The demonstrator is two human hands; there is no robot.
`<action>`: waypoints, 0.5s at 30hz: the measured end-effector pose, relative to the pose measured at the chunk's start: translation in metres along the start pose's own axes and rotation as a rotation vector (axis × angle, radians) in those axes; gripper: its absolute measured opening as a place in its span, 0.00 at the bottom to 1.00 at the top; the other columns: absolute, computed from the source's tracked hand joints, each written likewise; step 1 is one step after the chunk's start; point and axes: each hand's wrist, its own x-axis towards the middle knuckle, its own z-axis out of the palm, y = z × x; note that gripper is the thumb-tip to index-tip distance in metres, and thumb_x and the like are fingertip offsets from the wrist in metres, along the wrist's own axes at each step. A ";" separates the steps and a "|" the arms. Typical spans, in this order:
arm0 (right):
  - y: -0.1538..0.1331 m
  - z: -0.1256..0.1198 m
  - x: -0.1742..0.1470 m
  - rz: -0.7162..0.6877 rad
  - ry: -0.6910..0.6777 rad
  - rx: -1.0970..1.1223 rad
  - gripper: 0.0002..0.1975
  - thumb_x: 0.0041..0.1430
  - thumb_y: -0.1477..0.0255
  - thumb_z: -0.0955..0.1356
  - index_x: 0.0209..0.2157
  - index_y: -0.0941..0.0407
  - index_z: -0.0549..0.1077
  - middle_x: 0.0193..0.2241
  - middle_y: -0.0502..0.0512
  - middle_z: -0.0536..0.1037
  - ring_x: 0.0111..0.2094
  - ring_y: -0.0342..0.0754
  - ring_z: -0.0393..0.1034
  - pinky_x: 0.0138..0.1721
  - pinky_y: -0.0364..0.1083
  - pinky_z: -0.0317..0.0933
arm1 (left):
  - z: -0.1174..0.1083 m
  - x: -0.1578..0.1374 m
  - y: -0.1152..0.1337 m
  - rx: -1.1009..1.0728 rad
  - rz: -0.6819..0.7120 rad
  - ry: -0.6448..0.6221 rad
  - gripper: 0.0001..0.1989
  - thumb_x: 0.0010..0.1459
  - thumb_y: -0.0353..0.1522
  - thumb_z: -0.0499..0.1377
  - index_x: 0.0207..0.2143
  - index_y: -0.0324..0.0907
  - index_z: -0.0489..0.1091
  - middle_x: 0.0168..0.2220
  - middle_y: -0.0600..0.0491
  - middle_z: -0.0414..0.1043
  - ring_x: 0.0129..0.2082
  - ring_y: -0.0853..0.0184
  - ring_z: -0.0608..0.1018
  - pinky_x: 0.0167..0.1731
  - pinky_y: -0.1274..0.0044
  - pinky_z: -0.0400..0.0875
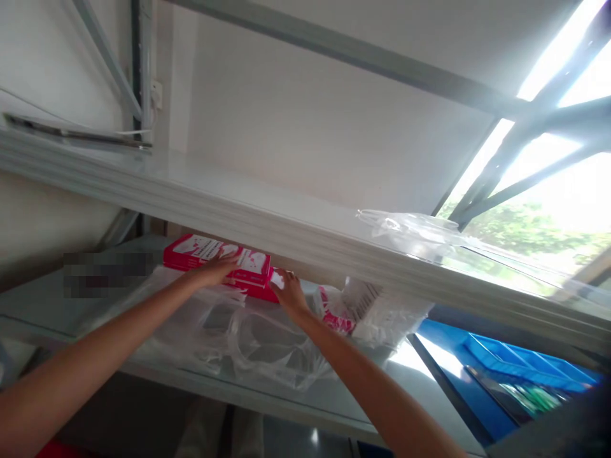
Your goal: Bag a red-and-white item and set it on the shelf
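Note:
A flat red and white box point(210, 254) lies on a pale metal shelf point(57, 305), on top of clear plastic bags point(258, 350). My left hand point(217, 270) rests flat on the box's top, fingers spread. My right hand point(287, 291) grips the box's right end, with something small and white at the fingertips. Both arms reach in from the bottom of the view.
An upper shelf point(296, 235) overhangs close above the box, with a clear plastic bag point(410, 232) on it. To the right of my right hand lie a red and white packet point(334, 312) and white packages point(382, 312). Blue bins point(520, 366) stand at the lower right, below a bright window point(548, 216).

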 end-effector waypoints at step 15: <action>0.035 0.015 0.045 -0.215 -0.285 -0.378 0.19 0.66 0.72 0.58 0.55 0.47 0.68 0.56 0.49 0.69 0.59 0.52 0.59 0.62 0.54 0.43 | 0.035 0.010 0.042 -0.183 0.166 0.029 0.33 0.47 0.19 0.53 0.56 0.46 0.65 0.61 0.50 0.62 0.62 0.59 0.62 0.63 0.57 0.39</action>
